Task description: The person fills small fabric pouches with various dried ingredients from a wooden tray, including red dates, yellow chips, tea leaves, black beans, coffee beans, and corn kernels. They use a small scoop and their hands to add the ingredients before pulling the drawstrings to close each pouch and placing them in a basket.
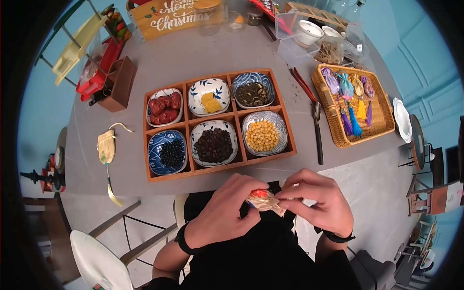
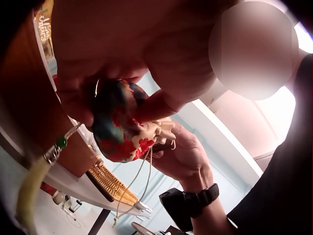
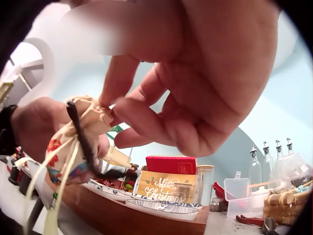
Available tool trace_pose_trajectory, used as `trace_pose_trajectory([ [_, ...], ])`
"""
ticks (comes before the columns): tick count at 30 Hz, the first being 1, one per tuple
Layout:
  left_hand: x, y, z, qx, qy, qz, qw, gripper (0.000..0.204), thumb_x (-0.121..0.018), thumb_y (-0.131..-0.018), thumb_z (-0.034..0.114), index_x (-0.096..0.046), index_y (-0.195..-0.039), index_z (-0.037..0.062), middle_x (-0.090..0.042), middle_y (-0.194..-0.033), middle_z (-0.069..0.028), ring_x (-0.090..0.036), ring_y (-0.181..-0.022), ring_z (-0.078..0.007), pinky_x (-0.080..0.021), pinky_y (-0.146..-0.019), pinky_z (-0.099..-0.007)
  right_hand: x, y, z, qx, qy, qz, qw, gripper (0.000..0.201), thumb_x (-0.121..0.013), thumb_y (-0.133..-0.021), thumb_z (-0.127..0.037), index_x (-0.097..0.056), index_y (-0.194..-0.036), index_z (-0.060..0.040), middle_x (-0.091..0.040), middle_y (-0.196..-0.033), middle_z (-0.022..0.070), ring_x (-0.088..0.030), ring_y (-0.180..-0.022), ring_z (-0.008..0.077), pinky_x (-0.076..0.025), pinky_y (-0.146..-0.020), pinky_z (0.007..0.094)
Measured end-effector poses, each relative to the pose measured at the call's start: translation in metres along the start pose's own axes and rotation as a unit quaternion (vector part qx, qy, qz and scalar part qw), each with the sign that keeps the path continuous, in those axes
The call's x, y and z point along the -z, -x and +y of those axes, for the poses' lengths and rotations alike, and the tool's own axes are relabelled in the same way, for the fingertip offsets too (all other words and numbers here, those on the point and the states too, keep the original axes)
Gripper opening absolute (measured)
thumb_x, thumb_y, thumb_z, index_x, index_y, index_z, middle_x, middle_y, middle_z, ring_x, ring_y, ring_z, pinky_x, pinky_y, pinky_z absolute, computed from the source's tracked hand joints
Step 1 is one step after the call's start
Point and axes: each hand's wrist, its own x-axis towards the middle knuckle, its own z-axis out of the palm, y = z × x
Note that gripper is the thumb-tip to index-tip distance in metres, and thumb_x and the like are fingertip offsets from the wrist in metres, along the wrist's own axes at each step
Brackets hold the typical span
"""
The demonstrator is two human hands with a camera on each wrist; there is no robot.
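Note:
A small patterned pouch (image 2: 117,122) with red flowers, a gathered cream top and thin cords is held over the table's front edge. My left hand (image 1: 224,208) grips its body, thumb across the fabric in the left wrist view. With thumb and fingertips, my right hand (image 1: 319,200) pinches the gathered top (image 3: 93,112). From the pouch hangs a pale yellow tassel (image 2: 32,191) with a green bead (image 2: 60,142). Behind the hands stands a wooden tray (image 1: 164,178) of six bowls: red dates, yellow pieces, dried leaves, black beans, dark dried pieces and yellow kernels.
Another cream pouch (image 1: 107,146) with a tassel lies left of the tray. On the right are a wicker basket (image 1: 343,140) of small pouches, red-handled pliers (image 1: 303,83) and a dark spoon (image 1: 318,130). A Christmas box (image 1: 176,19) and jars stand behind.

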Motion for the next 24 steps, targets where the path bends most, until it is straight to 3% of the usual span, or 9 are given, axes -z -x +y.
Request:
trace_pose_trajectory([
  [2,0.002,0.002,-0.001,0.020,0.027,-0.010,0.999,0.038,-0.059,-0.078,0.002,-0.053,-0.116,0.0029,-0.058,-0.104,-0.0121,-0.054,-0.096,-0.0322,-0.046,-0.083,-0.0389,-0.006,0.004,-0.002,-0.030,-0.014,0.000,0.999,0.018,-0.073,-0.078,-0.004,-0.069,-0.096,-0.0038,-0.063,-0.085,0.0060,-0.055,-0.053,0.0130,-0.044,-0.049,0.0276],
  [5,-0.003,0.003,-0.005,0.029,0.077,-0.029,0.996,0.040,-0.057,-0.076,0.001,-0.053,-0.115,0.0027,-0.057,-0.104,-0.0119,-0.055,-0.093,-0.0285,-0.045,-0.081,-0.0359,-0.004,0.009,0.001,-0.131,-0.035,-0.068,0.988,0.017,-0.067,-0.078,0.003,-0.068,-0.095,0.0008,-0.063,-0.083,0.0072,-0.058,-0.066,0.0099,-0.042,-0.051,0.0242],
  [7,-0.008,0.002,-0.009,0.019,0.101,-0.027,0.994,0.042,-0.056,-0.074,-0.001,-0.053,-0.116,0.0034,-0.056,-0.104,-0.0118,-0.056,-0.092,-0.0251,-0.045,-0.081,-0.0335,-0.004,0.013,0.007,-0.158,-0.041,-0.083,0.983,0.011,-0.063,-0.079,0.003,-0.065,-0.090,0.0018,-0.063,-0.078,0.0076,-0.057,-0.063,0.0109,-0.042,-0.053,0.0250],
  [10,-0.016,0.003,-0.007,0.067,0.220,-0.053,0.972,0.034,-0.062,-0.083,0.007,-0.051,-0.115,0.0020,-0.056,-0.101,-0.0119,-0.055,-0.090,-0.0246,-0.046,-0.079,-0.0360,-0.007,0.025,0.016,-0.086,-0.058,-0.019,0.994,0.007,-0.067,-0.083,-0.003,-0.062,-0.082,0.0017,-0.057,-0.067,0.0071,-0.053,-0.051,0.0144,-0.040,-0.049,0.0270],
  [12,-0.019,0.002,0.008,0.087,0.029,0.086,0.992,0.037,-0.070,-0.084,0.016,-0.051,-0.113,0.0023,-0.055,-0.100,-0.0114,-0.056,-0.085,-0.0220,-0.047,-0.074,-0.0332,-0.004,0.031,0.008,-0.107,-0.049,0.028,0.993,0.007,-0.067,-0.082,-0.003,-0.062,-0.080,0.0019,-0.057,-0.067,0.0076,-0.054,-0.051,0.0151,-0.041,-0.049,0.0268],
  [15,-0.012,0.004,0.017,0.071,0.085,0.049,0.993,0.042,-0.076,-0.082,0.022,-0.051,-0.109,0.0026,-0.055,-0.099,-0.0104,-0.057,-0.078,-0.0217,-0.048,-0.070,-0.0308,-0.012,0.033,0.006,-0.092,-0.001,0.098,0.991,0.007,-0.068,-0.081,-0.001,-0.061,-0.079,0.0015,-0.059,-0.069,0.0094,-0.057,-0.051,0.0189,-0.043,-0.049,0.0273],
  [16,-0.011,-0.004,0.020,0.067,0.086,-0.005,0.994,0.038,-0.076,-0.081,0.021,-0.052,-0.104,0.0032,-0.054,-0.097,-0.0097,-0.059,-0.075,-0.0216,-0.049,-0.068,-0.0313,-0.016,0.031,0.006,-0.067,0.013,0.108,0.992,0.007,-0.068,-0.080,-0.001,-0.061,-0.079,0.0009,-0.060,-0.070,0.0097,-0.058,-0.052,0.0206,-0.044,-0.049,0.0283],
  [19,-0.025,-0.016,0.013,0.082,0.104,-0.004,0.991,0.035,-0.076,-0.078,0.012,-0.053,-0.102,0.0028,-0.054,-0.097,-0.0076,-0.058,-0.078,-0.0180,-0.048,-0.071,-0.0295,-0.022,0.025,0.012,-0.022,0.042,0.111,0.993,0.008,-0.068,-0.078,0.000,-0.060,-0.080,-0.0001,-0.062,-0.076,0.0115,-0.059,-0.055,0.0255,-0.047,-0.050,0.0318],
  [24,-0.032,-0.024,0.014,0.078,0.032,0.011,0.996,0.029,-0.067,-0.075,0.001,-0.052,-0.099,0.0024,-0.055,-0.094,-0.0107,-0.062,-0.080,-0.0248,-0.050,-0.070,-0.0337,-0.023,0.022,0.010,-0.026,0.054,0.100,0.993,0.009,-0.066,-0.076,0.001,-0.058,-0.078,0.0006,-0.061,-0.087,0.0116,-0.059,-0.058,0.0285,-0.049,-0.050,0.0342],
])
